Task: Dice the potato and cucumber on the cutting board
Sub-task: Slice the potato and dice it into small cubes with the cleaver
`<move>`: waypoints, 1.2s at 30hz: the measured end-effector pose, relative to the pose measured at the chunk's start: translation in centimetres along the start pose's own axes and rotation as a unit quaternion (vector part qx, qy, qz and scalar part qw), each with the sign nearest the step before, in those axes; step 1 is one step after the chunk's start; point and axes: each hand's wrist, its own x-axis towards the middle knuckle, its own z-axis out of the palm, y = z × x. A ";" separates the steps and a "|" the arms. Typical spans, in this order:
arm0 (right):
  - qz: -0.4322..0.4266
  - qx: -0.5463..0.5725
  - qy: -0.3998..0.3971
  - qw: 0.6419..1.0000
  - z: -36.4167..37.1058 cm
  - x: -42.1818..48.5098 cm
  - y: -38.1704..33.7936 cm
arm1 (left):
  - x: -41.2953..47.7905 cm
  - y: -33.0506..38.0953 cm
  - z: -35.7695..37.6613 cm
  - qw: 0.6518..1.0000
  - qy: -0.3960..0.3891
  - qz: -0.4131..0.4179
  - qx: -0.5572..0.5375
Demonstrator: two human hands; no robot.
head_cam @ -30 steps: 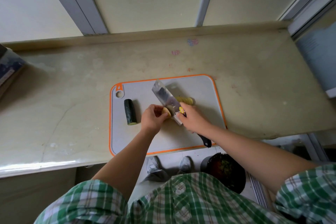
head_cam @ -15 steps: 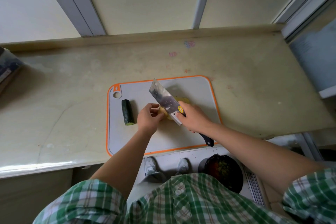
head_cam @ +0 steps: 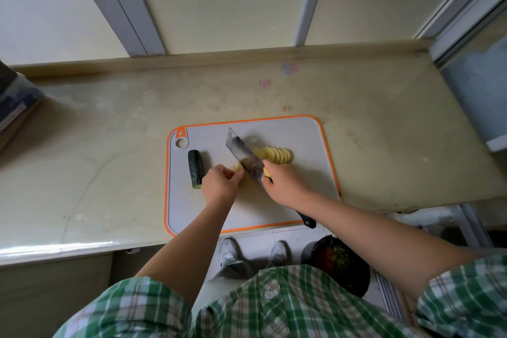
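Head camera looks down on the cutting board [head_cam: 301, 134], which lies on the counter [head_cam: 109, 145] close to its near edge, probably so both arms reach it without stretching. The right hand [head_cam: 285, 184] is clenched round the cleaver [head_cam: 242, 155] right where blade meets handle, a choked-up grip that likely gives control of the heavy blade; the black handle end sticks out behind the wrist. The blade stands tilted, edge down beside the last stub of potato [head_cam: 239, 167], which the left hand [head_cam: 219, 182] pinches with curled fingertips, seemingly to steady it while keeping clear of the edge. Cut potato slices [head_cam: 275, 155] lie fanned in an overlapping row just right of the blade, ready, I'd judge, for stacking and cutting into dice. The cucumber [head_cam: 196, 169], a short dark piece, lies untouched at the board's left side near the hanging hole, out of the knife's way. A small yellow sticker [head_cam: 266, 171] sits on the blade by the handle; its print is too small to read, and the faint pink and blue marks [head_cam: 290, 68] on the counter are illegible too
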 end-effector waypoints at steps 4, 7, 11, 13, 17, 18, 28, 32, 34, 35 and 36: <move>-0.004 -0.014 0.005 1.000 0.7 0.3 -0.3 | -0.3 0.4 -0.2 1.000 -0.006 -0.008 -0.010; -0.006 -0.015 -0.002 1.000 0.9 0.2 -0.5 | -0.1 0.3 -0.1 0.999 -0.008 -0.023 -0.035; 0.004 0.005 -0.024 1.000 1.1 0.2 -0.6 | 0.2 0.3 -0.2 0.992 -0.011 -0.056 -0.112; 0.007 0.015 -0.005 1.000 0.9 0.2 -0.7 | 0.2 0.5 -0.4 0.989 -0.024 -0.057 -0.136; 0.007 0.029 0.026 0.999 0.1 0.2 -1.1 | 0.2 0.6 -0.2 0.970 -0.027 -0.098 -0.221; 0.004 0.027 0.022 0.999 0.0 0.2 -1.2 | 0.2 0.5 -0.2 0.964 -0.028 -0.107 -0.241; -0.019 -0.012 -0.020 1.000 -1.2 -0.3 -1.5 | 1.1 -0.2 0.4 0.953 -0.046 -0.110 -0.279; -0.013 -0.018 -0.036 0.999 -1.1 0.1 -2.0 | 1.3 -0.1 0.2 0.950 -0.055 -0.113 -0.286; -0.008 -0.018 -0.041 0.999 -0.5 0.4 -2.3 | 1.3 -0.2 0.1 0.949 -0.059 -0.111 -0.289; -0.006 -0.017 -0.041 0.999 -0.2 0.5 -2.3 | 1.3 -0.2 0.2 0.949 -0.060 -0.111 -0.289; 0.000 -0.015 -0.039 0.999 0.0 0.7 -2.4 | 1.3 -0.3 0.2 0.948 -0.062 -0.110 -0.290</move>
